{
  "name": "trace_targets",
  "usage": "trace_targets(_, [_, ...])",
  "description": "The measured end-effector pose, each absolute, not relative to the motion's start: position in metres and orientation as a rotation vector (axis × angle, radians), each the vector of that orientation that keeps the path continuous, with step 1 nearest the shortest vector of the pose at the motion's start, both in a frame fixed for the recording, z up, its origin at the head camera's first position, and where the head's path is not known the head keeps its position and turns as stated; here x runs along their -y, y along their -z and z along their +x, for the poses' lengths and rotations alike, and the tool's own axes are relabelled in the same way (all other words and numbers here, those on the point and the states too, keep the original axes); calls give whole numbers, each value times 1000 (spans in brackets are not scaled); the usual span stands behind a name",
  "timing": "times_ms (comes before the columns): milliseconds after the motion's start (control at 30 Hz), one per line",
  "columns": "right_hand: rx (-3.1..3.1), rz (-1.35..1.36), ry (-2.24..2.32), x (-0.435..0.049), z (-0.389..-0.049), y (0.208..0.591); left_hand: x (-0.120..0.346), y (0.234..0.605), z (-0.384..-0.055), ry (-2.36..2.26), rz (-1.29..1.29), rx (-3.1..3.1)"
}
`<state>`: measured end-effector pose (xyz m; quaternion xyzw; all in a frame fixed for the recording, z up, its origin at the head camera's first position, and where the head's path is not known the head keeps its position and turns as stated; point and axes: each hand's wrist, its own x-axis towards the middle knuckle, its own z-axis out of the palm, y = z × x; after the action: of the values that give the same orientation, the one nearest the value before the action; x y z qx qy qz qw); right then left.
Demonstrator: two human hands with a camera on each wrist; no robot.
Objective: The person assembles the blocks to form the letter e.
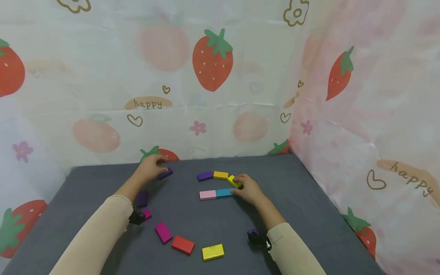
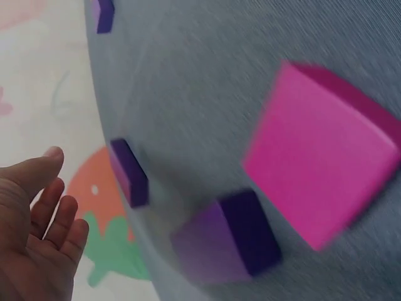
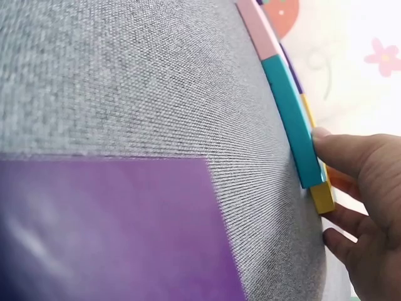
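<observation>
At the back left, my left hand (image 1: 151, 168) has its thumb and fingers apart beside a purple block (image 1: 165, 173). A gap shows between this hand (image 2: 41, 219) and the purple block (image 2: 130, 174) in the left wrist view. My right hand (image 1: 250, 189) pinches a yellow block (image 1: 233, 180) at the end of a row with another yellow block (image 1: 220, 175) and a purple one (image 1: 205, 176). Its thumb (image 3: 335, 145) lies at the edge of a blue block (image 3: 291, 119), whose end meets a pink block (image 1: 207, 195).
A curve of blocks runs nearer me: dark purple (image 1: 141, 198), magenta (image 1: 147, 214), another magenta (image 1: 163, 232), red (image 1: 183, 245) and yellow (image 1: 212, 252). A purple block (image 3: 113, 232) lies under my right wrist. Strawberry-printed cloth (image 1: 213, 126) hangs behind the grey tabletop (image 1: 185, 210).
</observation>
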<state>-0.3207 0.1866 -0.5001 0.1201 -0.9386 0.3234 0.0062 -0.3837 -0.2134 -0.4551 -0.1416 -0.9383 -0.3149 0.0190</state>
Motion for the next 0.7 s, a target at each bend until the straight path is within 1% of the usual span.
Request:
trace_targets(300, [2936,366,-1007,-187,-322,504,234,467,-379,1053,-340,2936])
trace_targets(700, [2936,351,-1013,-185,-321,502,236,487,-384,1098,-179,2979])
